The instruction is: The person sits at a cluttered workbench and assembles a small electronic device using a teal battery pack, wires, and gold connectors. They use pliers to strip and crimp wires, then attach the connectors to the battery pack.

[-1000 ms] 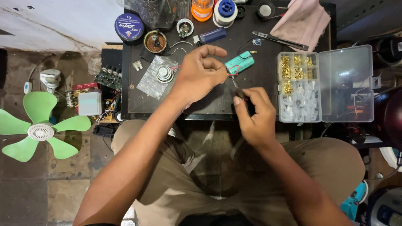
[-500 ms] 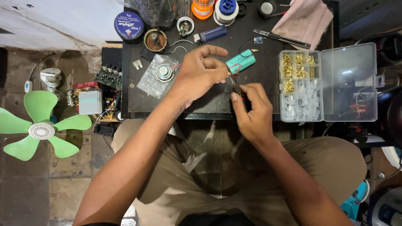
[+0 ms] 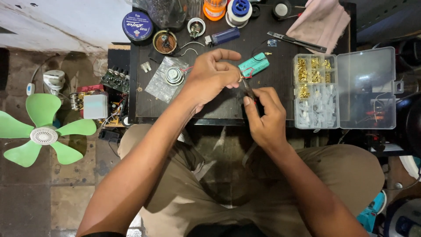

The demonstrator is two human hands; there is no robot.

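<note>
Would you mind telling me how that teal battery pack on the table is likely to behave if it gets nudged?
The teal battery pack looks rigid and rounded along its length, so it may roll sideways. Its smooth wrap probably slides easily on the dark table. The thin red wire by the left hand looks floppy and may tug it.

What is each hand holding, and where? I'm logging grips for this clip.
Left hand pinches the red wire by the teal battery pack. Right hand grips a thin dark tool at its lower end.

Over the dark table (image 3: 228, 105), the left hand (image 3: 210, 74) pinches a thin red wire (image 3: 246, 73) beside the teal battery pack (image 3: 253, 66), while the right hand (image 3: 265, 114) grips a slim tool (image 3: 248, 89) (tip at the wire).
</note>
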